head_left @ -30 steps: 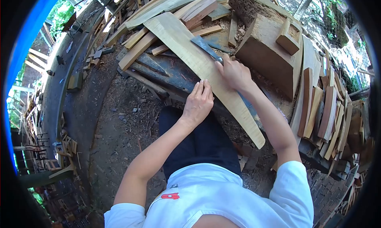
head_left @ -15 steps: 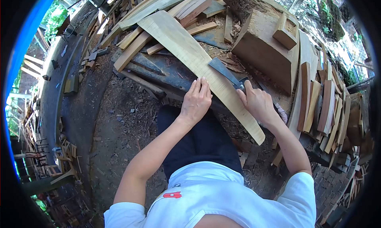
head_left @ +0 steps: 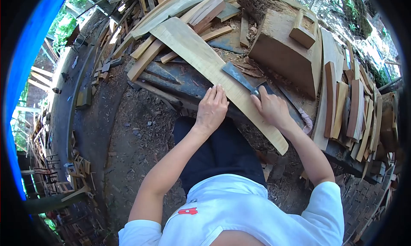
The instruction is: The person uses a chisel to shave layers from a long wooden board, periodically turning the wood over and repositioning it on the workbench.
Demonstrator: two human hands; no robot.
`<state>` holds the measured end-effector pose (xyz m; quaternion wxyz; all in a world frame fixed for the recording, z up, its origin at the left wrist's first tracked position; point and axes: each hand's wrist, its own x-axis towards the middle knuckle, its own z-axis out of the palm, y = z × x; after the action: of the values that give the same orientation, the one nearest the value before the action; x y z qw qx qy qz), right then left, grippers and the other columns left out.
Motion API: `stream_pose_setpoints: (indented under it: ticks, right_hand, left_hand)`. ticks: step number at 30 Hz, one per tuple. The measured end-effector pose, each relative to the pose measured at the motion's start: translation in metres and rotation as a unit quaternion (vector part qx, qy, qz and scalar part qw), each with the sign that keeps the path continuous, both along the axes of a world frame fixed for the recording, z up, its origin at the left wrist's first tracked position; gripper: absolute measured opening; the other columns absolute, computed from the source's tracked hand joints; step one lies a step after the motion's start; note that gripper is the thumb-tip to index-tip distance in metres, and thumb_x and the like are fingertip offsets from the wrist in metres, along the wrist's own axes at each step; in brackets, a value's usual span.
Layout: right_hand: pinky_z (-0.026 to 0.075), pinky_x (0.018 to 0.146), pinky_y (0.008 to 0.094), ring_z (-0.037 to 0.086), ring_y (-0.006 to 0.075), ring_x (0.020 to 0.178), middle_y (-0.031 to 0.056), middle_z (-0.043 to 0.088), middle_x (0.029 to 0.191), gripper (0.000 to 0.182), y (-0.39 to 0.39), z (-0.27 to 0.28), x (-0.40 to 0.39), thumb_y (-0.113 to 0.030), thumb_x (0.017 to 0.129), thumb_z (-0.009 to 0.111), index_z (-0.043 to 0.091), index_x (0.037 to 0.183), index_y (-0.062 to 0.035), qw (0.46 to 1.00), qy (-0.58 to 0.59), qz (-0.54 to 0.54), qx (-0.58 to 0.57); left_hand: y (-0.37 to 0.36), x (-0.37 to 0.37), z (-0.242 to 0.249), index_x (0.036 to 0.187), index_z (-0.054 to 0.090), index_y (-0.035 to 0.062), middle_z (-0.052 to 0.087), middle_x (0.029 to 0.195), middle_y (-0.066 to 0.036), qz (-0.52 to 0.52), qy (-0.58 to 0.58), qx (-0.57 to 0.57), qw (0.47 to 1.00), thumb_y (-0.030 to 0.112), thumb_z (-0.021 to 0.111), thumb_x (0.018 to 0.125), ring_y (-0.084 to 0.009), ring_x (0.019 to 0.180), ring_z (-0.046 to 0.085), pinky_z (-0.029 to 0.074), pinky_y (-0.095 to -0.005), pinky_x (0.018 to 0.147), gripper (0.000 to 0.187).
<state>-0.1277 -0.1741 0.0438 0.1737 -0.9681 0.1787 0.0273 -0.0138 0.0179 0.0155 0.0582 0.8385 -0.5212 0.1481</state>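
1. The long pale board (head_left: 205, 59) slants from upper centre to right of centre, across the counter (head_left: 188, 80).
2. The left hand (head_left: 213, 104) has its grip open, extended fingers on the board's near edge.
3. The right hand (head_left: 273, 109) has its grip closed around the handle of the metal blade (head_left: 238, 77).
4. The large block (head_left: 280, 57) sits upper right.

The long board (head_left: 201, 51) lies slantwise over the bench (head_left: 184, 79) in front of me, my left hand (head_left: 212, 108) on its near edge, the blade (head_left: 237, 76) lying across its far edge from the grip of my right hand (head_left: 274, 111). Beyond the board, to the right, a small block (head_left: 303, 32) sits on the large block (head_left: 286, 49); a row of upright pieces (head_left: 342, 104) stands farther right, with short offcuts (head_left: 147, 59) to the board's left.
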Motion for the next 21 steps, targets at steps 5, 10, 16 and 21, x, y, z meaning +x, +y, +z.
stream_pose_setpoints:
  ticks: [5,10,16,21]
  right_hand:
    - [0.055,0.063,0.0504,0.068,0.0405,0.071,0.0224,0.068,0.073,0.043,-0.003,0.000,0.003,-0.045,0.099,0.043,0.050,0.104,-0.0030,0.999,0.037,-0.001,0.006]
    - [0.055,0.072,0.0503,0.069,0.0407,0.082,0.0238,0.069,0.085,0.045,-0.004,-0.008,0.101,-0.046,0.099,0.043,0.055,0.107,-0.0028,0.998,-0.058,0.008,0.020]
    - [0.055,0.072,0.0498,0.069,0.0408,0.084,0.0243,0.069,0.088,0.046,0.000,-0.007,0.079,-0.045,0.099,0.044,0.056,0.105,-0.0014,0.998,-0.051,0.001,0.041]
    - [0.055,0.067,0.0497,0.069,0.0396,0.077,0.0230,0.069,0.081,0.044,-0.002,0.000,0.035,-0.044,0.099,0.044,0.056,0.102,-0.0018,0.999,0.001,0.001,0.036]
  left_hand:
    - [-0.001,-0.001,0.000,0.117,0.061,-0.0104,0.060,0.124,-0.024,-0.004,-0.017,0.011,1.000,0.021,0.066,0.086,-0.0321,0.116,0.060,0.045,-0.0391,0.104,0.044]
    - [0.000,0.004,-0.001,0.116,0.061,-0.0111,0.060,0.124,-0.024,0.004,-0.036,0.030,0.999,0.022,0.066,0.086,-0.0323,0.116,0.060,0.045,-0.0391,0.103,0.045]
    - [0.000,0.007,0.002,0.116,0.061,-0.0094,0.061,0.124,-0.024,0.008,-0.017,0.029,0.999,0.021,0.064,0.087,-0.0310,0.116,0.060,0.045,-0.0384,0.104,0.042]
    - [0.000,0.007,0.000,0.116,0.061,-0.0098,0.061,0.123,-0.023,0.004,-0.018,0.017,1.000,0.021,0.064,0.087,-0.0312,0.114,0.060,0.045,-0.0382,0.104,0.043]
